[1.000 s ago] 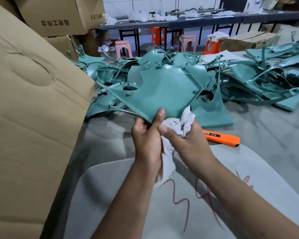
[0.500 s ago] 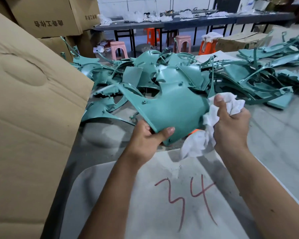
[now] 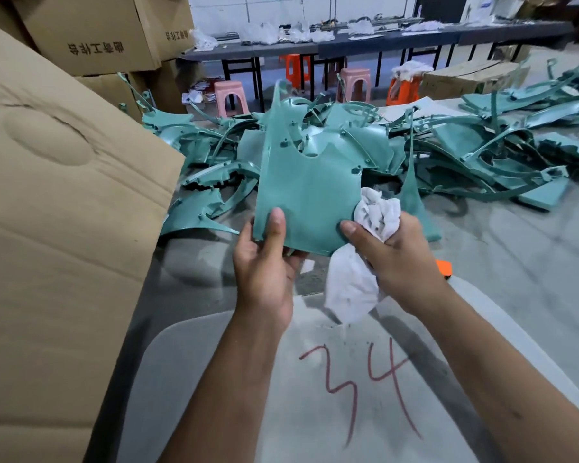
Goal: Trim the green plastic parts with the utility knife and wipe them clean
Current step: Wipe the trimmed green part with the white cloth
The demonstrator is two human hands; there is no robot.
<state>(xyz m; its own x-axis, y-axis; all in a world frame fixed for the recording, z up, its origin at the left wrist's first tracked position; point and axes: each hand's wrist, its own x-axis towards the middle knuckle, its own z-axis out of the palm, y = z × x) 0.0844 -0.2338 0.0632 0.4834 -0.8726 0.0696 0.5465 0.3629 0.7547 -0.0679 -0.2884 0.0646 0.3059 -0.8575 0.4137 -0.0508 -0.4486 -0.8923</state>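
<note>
— Two hands on one part right now. My left hand [image 3: 264, 262] has its grip on the lower left corner of the green plastic panel [image 3: 306, 192], thumb flat on the face. My right hand [image 3: 393, 259] holds the white rag [image 3: 375, 215] bunched in its grip, and its thumb presses the panel's lower right edge.

— What changed in the last second?

— A second ago the panel lay nearly flat and I rubbed its near tip. Half a second ago my right hand had swung out to the right side. Now the panel stands upright in front of me, long tab pointing up, and the rag is back at its bottom right corner. I take that as wiping round the edges, with this part close to done.

— And the knife?

— Only an orange corner of the utility knife [image 3: 444, 268] shows on the surface, behind my right wrist. Untrimmed or unwiped, I can't say, but a heap of green parts [image 3: 482, 152] lies beyond.

— Any writing?

— "34" in red on the grey board [image 3: 315, 412] under my arms. The cardboard box [image 3: 94, 38] carries printed characters, upside down; I can't read them.
</note>
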